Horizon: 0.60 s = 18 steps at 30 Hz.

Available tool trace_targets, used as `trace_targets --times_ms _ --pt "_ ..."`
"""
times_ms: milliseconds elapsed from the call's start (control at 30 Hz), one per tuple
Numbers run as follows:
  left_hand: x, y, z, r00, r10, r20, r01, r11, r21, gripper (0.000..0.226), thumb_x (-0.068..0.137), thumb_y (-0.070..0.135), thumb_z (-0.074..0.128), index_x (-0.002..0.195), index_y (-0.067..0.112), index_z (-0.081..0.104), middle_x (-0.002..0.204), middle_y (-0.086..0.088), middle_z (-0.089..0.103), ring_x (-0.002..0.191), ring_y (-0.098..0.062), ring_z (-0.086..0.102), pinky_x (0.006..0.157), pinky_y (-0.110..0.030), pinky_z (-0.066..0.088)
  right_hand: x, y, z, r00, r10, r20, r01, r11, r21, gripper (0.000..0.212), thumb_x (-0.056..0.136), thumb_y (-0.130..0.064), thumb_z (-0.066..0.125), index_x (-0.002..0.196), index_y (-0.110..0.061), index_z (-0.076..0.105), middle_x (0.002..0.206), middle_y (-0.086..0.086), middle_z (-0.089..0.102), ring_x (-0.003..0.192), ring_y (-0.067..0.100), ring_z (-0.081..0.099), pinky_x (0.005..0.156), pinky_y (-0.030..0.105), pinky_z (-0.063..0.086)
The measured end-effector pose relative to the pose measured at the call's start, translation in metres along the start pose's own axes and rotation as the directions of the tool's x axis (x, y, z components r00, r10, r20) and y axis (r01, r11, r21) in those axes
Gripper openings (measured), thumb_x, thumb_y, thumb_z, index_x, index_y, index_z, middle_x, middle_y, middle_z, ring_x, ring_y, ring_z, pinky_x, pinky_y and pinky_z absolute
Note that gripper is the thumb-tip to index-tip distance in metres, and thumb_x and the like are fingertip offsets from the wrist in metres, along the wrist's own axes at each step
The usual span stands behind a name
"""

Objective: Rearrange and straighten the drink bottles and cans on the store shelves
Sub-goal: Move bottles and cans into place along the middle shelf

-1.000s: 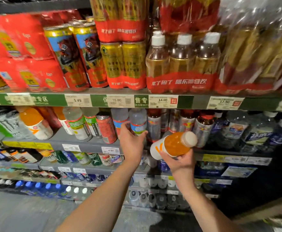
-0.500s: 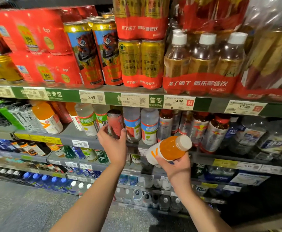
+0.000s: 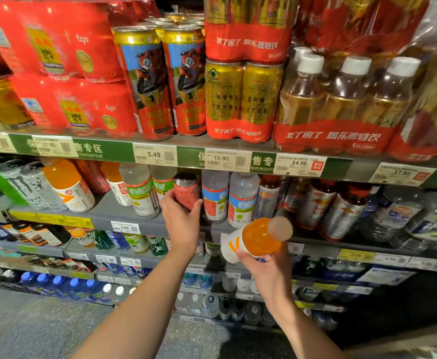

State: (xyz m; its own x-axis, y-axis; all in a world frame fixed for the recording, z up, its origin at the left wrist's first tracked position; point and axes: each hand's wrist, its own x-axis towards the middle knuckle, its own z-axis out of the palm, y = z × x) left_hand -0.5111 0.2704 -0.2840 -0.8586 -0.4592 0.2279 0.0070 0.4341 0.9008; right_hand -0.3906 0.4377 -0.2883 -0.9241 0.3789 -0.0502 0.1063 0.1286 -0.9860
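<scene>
Left hand point(image 3: 182, 218) reaches onto the second shelf point(image 3: 108, 216), thumb and fingers curled round an upright pink can point(image 3: 186, 190). Right hand point(image 3: 266, 270), lower and to the right, grips an orange bottle point(image 3: 257, 238) from below, cap tilted up and right, off the shelf.

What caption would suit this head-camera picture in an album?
Left hand grips a pink can on the shelf while right hand holds an orange bottle.
</scene>
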Motion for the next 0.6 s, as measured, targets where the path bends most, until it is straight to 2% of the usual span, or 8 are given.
trace_targets --times_ms 67,167,267,333,400,500,600 --pt "-0.001 0.000 -0.002 1.000 0.015 0.002 -0.015 1.000 0.003 0.066 0.079 0.025 0.084 0.131 0.007 0.047 0.124 -0.009 0.053 0.116 -0.024 0.054 0.097 -0.031 0.044 0.000 0.001 0.000 1.000 0.008 -0.017 -0.008 1.000 -0.002 0.065 0.057 -0.044 0.090 0.111 -0.019 0.064 0.100 -0.007 0.075 0.095 0.010 0.071 0.091 0.043 0.057" --pt "-0.005 0.004 -0.008 1.000 0.016 -0.001 -0.016 1.000 -0.015 0.066 0.078 0.026 0.085 0.132 0.010 0.049 0.123 -0.003 0.052 0.115 -0.015 0.052 0.098 -0.028 0.042 0.002 0.002 -0.001 1.000 -0.001 -0.027 0.002 1.000 0.019 0.066 0.054 -0.047 0.088 0.109 -0.021 0.064 0.099 -0.007 0.075 0.095 0.012 0.072 0.091 0.047 0.057" --pt "-0.013 0.006 -0.014 0.999 -0.010 -0.048 0.007 0.998 -0.063 0.065 0.075 0.021 0.087 0.129 0.012 0.051 0.119 0.003 0.051 0.104 0.003 0.048 0.098 -0.022 0.042 0.003 0.004 -0.004 0.999 -0.034 -0.006 0.034 0.999 0.016 0.050 0.064 -0.026 0.092 0.105 -0.023 0.065 0.099 -0.008 0.075 0.096 0.012 0.072 0.093 0.047 0.056" --pt "-0.020 0.009 -0.019 0.996 -0.054 -0.072 0.045 0.992 -0.114 0.066 0.072 0.015 0.088 0.127 0.012 0.051 0.118 0.003 0.050 0.094 0.009 0.048 0.095 -0.015 0.044 0.003 0.008 -0.006 0.999 -0.050 0.007 0.050 0.999 0.016 0.049 0.067 -0.019 0.091 0.108 -0.022 0.064 0.101 -0.007 0.075 0.098 0.014 0.071 0.094 0.047 0.056" --pt "-0.026 0.010 -0.024 0.992 -0.078 -0.101 0.063 0.987 -0.146 0.066 0.070 0.014 0.088 0.123 0.016 0.050 0.119 0.001 0.051 0.101 0.001 0.051 0.097 -0.024 0.048 0.005 0.015 -0.006 0.999 -0.026 0.021 0.025 0.999 0.028 0.056 0.064 -0.021 0.092 0.111 -0.020 0.062 0.103 -0.005 0.074 0.099 0.013 0.071 0.094 0.047 0.056" --pt "-0.033 0.007 -0.032 0.990 -0.074 -0.118 0.052 0.982 -0.182 0.069 0.066 0.028 0.091 0.123 0.020 0.051 0.120 0.001 0.056 0.111 -0.013 0.056 0.099 -0.034 0.051 0.007 0.019 -0.002 0.998 0.022 0.060 -0.028 0.996 0.087 0.063 0.064 -0.012 0.092 0.116 -0.020 0.058 0.105 -0.009 0.073 0.097 0.004 0.070 0.097 0.038 0.054" --pt "-0.039 0.001 -0.047 0.986 -0.105 -0.126 0.074 0.971 -0.228 0.069 0.069 0.029 0.091 0.125 0.019 0.052 0.121 -0.001 0.060 0.115 -0.017 0.059 0.099 -0.019 0.048 0.010 0.018 0.011 0.996 0.037 0.083 -0.051 0.985 0.167 0.070 0.064 0.004 0.087 0.124 -0.012 0.054 0.109 -0.009 0.070 0.094 -0.003 0.069 0.092 0.021 0.054"
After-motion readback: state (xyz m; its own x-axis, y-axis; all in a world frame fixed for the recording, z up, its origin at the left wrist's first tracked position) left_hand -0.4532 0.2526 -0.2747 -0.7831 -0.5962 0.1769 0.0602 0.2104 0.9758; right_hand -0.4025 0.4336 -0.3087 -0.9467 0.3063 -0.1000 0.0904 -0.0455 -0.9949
